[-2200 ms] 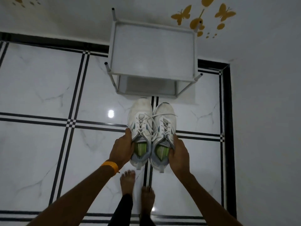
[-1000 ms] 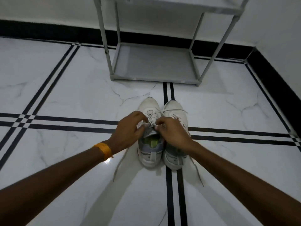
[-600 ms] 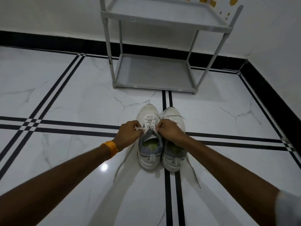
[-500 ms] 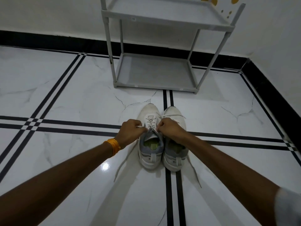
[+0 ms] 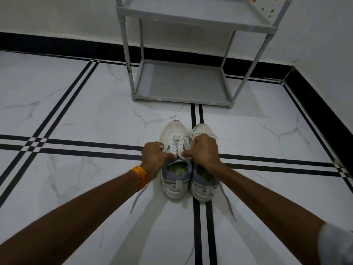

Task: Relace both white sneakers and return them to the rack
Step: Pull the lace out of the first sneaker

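Two white sneakers stand side by side on the marble floor, toes toward the rack. The left sneaker (image 5: 175,169) has its laces threaded up the front. My left hand (image 5: 154,159) pinches one lace end at the top of that shoe's tongue, and my right hand (image 5: 204,152) pinches the other, thumbs almost touching. The right sneaker (image 5: 203,180) is partly covered by my right hand. Loose lace ends (image 5: 138,197) trail on the floor on both sides. The grey two-shelf rack (image 5: 183,83) stands beyond the shoes with both shelves bare.
A white wall with a black skirting (image 5: 57,46) runs behind the rack and along the right side. Black double stripes cross the white marble floor (image 5: 76,115). An orange band circles my left wrist (image 5: 140,176).
Both hands left the sneakers' sides and took hold of the left sneaker's laces. The view dropped lower and nearer to the floor. In the last half second the hands barely moved.
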